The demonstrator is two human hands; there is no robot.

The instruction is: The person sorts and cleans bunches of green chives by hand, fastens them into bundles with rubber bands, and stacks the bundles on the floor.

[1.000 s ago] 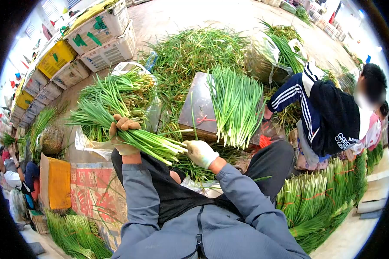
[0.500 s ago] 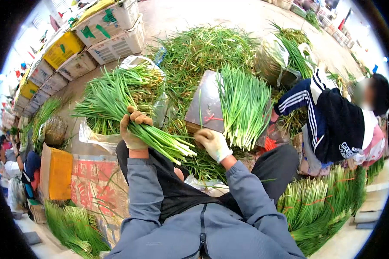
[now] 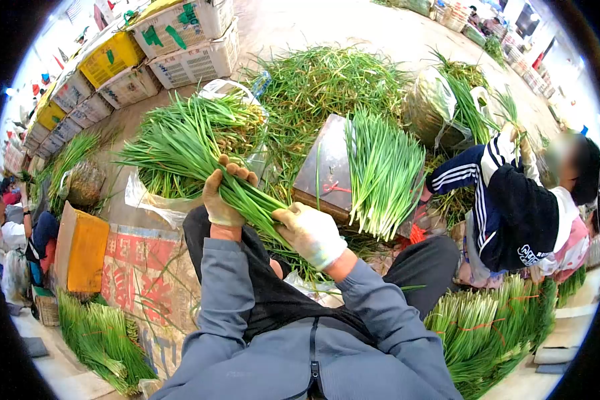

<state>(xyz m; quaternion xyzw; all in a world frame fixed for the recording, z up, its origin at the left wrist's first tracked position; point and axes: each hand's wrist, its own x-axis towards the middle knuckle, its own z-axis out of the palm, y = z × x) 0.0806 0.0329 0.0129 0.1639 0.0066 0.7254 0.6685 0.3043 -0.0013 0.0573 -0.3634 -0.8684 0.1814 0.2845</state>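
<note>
Gripping a bunch of chives (image 3: pixel 252 200), the gloved left hand (image 3: pixel 225 192) has its fingers curled around the stalks, above the person's lap. The leaves of this bunch point to the far left, and its stem ends come toward the right hand (image 3: pixel 310 232), which wears also a glove. This right hand touches the bunch with bent fingers, but I cannot tell if it grips firmly. Just beyond the hands, to the right, a layer of cut chives (image 3: pixel 387 170) lies on a grey-topped block (image 3: pixel 322 157), with a red tie (image 3: pixel 335 188) near its edge. At left is a plastic bag (image 3: pixel 155 199) with more greens, and farther lies a heap of loose leaves (image 3: pixel 333 83). On the right sits a co-worker (image 3: pixel 523 210), and nearer stand banded bundles (image 3: pixel 477 317).
</note>
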